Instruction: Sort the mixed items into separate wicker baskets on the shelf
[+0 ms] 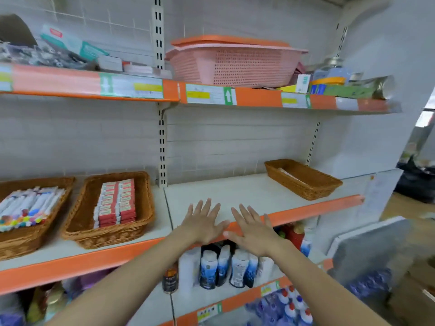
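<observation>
Three wicker baskets stand on the middle shelf. The left basket holds several markers with coloured caps. The middle basket holds two rows of red and white boxes. The right basket, near the shelf's far right, has a flat pale item inside. My left hand and my right hand are side by side over the shelf's front edge, fingers spread and straight, holding nothing.
The upper shelf carries a pink plastic basket with an orange lid, boxes and packets. Below the orange shelf edge stand several bottles. A grey board leans at the right.
</observation>
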`<control>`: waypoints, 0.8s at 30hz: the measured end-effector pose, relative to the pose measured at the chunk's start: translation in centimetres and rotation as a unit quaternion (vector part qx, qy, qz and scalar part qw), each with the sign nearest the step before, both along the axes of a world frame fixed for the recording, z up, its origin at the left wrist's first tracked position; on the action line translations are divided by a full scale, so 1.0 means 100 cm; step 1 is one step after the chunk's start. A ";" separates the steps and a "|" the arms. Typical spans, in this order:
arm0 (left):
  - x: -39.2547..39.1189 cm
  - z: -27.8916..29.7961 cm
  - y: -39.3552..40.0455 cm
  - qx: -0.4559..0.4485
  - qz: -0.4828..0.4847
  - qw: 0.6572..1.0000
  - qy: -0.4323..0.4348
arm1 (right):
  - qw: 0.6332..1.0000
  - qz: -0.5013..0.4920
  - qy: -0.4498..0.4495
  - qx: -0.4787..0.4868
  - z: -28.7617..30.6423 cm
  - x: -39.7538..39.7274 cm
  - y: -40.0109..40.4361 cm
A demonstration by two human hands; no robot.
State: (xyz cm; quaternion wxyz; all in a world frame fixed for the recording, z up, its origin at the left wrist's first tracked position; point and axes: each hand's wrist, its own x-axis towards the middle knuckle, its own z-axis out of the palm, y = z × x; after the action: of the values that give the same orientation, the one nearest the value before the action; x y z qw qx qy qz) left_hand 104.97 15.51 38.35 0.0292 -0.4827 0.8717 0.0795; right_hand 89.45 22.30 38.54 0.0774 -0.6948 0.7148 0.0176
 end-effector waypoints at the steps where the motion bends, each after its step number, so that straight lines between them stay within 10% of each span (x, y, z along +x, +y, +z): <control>1: -0.014 -0.001 0.003 0.005 0.000 1.000 0.000 | 1.000 0.000 0.000 0.002 0.001 -0.015 0.001; 24: -0.298 0.019 -0.122 -0.003 -0.058 0.998 0.021 | 0.997 -0.066 -0.004 -0.037 0.009 -0.297 -0.104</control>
State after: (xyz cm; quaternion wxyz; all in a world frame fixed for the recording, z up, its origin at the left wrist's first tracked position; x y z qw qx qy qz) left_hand 75.20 3.35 40.21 0.0141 -0.4294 0.8990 0.0849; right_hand 59.78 11.91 39.46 0.0557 -0.6484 0.7590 -0.0169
